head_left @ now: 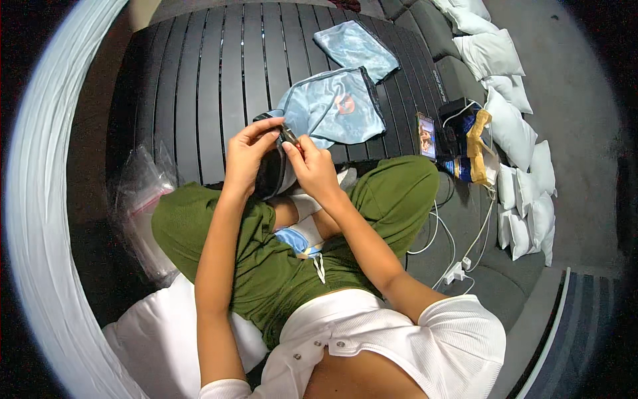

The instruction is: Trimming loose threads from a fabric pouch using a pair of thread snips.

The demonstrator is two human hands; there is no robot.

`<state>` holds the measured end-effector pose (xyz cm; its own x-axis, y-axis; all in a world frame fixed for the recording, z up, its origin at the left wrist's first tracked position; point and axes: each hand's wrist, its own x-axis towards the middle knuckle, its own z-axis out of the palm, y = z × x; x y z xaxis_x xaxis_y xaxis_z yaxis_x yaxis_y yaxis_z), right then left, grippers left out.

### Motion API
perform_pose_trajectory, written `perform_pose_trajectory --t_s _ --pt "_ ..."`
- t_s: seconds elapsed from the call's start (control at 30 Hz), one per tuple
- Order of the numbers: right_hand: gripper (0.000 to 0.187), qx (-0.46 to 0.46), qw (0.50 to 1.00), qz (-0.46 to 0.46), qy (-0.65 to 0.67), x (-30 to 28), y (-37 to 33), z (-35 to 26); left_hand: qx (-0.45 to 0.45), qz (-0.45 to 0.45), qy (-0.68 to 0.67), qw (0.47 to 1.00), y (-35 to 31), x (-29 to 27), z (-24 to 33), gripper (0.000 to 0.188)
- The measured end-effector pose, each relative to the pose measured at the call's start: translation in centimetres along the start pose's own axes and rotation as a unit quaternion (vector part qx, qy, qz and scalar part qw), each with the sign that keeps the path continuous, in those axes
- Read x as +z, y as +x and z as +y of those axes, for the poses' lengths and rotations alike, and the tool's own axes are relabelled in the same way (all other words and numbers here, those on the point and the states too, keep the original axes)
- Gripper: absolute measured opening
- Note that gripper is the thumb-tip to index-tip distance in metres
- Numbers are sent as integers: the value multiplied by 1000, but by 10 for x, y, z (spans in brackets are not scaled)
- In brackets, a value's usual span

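Light blue satiny fabric with black edging (pixel 332 103) spreads over the table's near edge and runs up to my hands. My left hand (pixel 246 156) is closed, thumb and fingers pinching the dark edge of the fabric. Close beside it, my right hand (pixel 312 166) is closed around a small dark tool (pixel 288 135) with a bit of red; its exact kind cannot be made out. The tool's tip meets the edge between both hands. A dark and grey fold of material (pixel 271 173) hangs below my left fingers, partly hidden by them.
A second light blue fabric piece (pixel 357 50) lies farther back on the black slatted table (pixel 206 80). At right are a propped phone (pixel 426 136), a blue and yellow bag (pixel 477 149), white cables with a plug (pixel 454 272) and white pillows (pixel 512 126). Clear plastic bags (pixel 147 219) lie left.
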<state>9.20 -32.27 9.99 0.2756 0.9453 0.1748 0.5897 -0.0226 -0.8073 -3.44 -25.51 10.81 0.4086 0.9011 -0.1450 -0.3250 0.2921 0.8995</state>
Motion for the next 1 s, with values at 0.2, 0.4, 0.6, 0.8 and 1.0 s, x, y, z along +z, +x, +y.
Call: perform_pose_trajectory --t_s 0.2,0.4,0.6,0.8,1.0 --pt "28 7 1000 -3 -1 -3 0 -3 -10 -3 -34 999 0 3 1 30" --pt "28 7 1000 -6 5 -2 0 -3 10 -9 -19 1000 -2 6 4 35" --pt "29 -1 1000 -7 10 -3 0 -5 33 -8 6 999 -2 5 2 36" --pt "27 -4 1000 0 25 -1 -1 -5 39 -7 0 999 -1 4 0 36" --pt "28 -3 1000 -8 24 -3 -1 -8 47 -11 -6 999 -1 1 -1 36"
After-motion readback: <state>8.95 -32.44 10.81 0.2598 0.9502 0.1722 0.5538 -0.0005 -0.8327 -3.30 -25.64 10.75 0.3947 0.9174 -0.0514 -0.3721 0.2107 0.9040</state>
